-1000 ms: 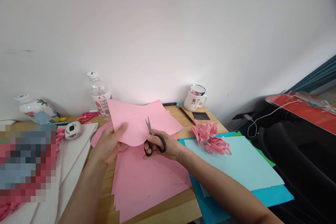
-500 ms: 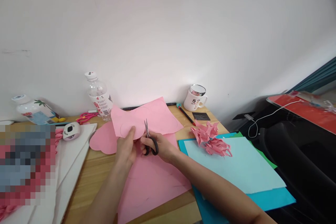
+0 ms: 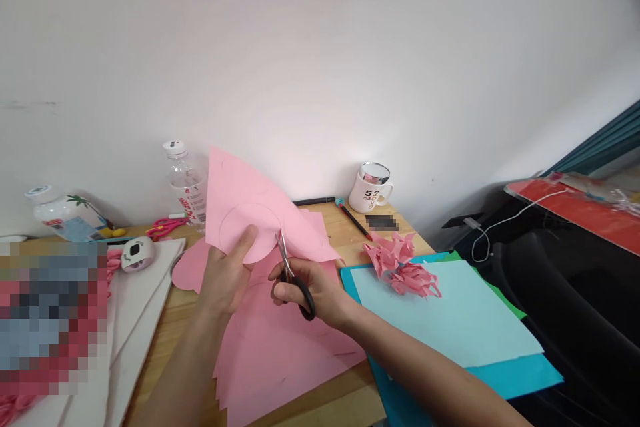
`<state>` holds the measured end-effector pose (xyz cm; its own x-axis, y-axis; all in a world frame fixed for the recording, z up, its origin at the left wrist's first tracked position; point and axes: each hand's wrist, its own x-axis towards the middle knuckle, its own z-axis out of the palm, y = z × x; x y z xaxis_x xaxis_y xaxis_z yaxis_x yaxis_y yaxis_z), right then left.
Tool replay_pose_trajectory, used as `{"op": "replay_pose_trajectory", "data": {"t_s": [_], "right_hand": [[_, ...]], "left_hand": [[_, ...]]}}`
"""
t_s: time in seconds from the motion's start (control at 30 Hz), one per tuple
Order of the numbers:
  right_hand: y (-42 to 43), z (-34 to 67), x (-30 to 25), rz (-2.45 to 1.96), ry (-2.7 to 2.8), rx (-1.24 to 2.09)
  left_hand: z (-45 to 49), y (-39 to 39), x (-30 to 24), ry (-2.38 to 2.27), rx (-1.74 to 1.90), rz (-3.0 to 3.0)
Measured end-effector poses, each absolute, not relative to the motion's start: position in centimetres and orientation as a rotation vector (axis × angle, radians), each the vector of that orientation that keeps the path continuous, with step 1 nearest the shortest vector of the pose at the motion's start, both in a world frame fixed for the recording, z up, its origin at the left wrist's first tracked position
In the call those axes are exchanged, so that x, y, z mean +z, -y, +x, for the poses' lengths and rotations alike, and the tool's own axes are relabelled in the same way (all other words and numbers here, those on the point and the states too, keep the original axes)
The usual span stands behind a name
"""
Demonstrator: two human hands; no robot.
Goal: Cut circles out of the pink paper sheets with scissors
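Observation:
A sheet of pink paper (image 3: 250, 213) with a round outline drawn on it is raised above the table, its lower edge partly cut in a curve. My left hand (image 3: 231, 277) pinches that lower edge, thumb on the near face. In my right hand (image 3: 313, 290) are black-handled scissors (image 3: 305, 300), with fingers through the loops. Their blades meet the paper beside the drawn outline. Beneath both hands lie more pink sheets (image 3: 290, 373). A rounded pink paper piece (image 3: 187, 267) rests left of them, partly covered.
A clear bottle (image 3: 189, 193), a squat bottle (image 3: 65, 213) and a white mug (image 3: 370, 190) stand along the wall. Crumpled pink paper (image 3: 400, 263) lies on pale blue sheets (image 3: 450, 313) at right. Pink scissors (image 3: 165, 225) and a white gadget (image 3: 137, 253) are at left.
The pink sheet has been lifted and turned, with its left part now higher and the drawn outline facing me more. My left hand has shifted slightly left; the scissors now tilt up-left.

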<state>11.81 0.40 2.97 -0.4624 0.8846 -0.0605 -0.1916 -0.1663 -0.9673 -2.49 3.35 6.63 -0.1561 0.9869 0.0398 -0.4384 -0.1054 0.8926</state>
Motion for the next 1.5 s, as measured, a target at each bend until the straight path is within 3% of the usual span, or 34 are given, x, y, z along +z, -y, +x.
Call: {"op": "replay_pose_trajectory", "data": {"t_s": [0.37,0.67,1.5], "right_hand": [[-0.8,10.7,2.5,-0.948,1.27,1.787],[-2.1,10.8,1.9,-0.9,1.25,1.865],[-1.6,11.3,1.2,-0.86,1.249,1.645]], "left_hand": [[-3.6,-3.4,4.1,-1.108,1.674,0.887],[-4.4,-3.3,3.0,-1.44,1.489,1.279],[-3.4,-2.3,4.0,-1.385,1.382,1.074]]}}
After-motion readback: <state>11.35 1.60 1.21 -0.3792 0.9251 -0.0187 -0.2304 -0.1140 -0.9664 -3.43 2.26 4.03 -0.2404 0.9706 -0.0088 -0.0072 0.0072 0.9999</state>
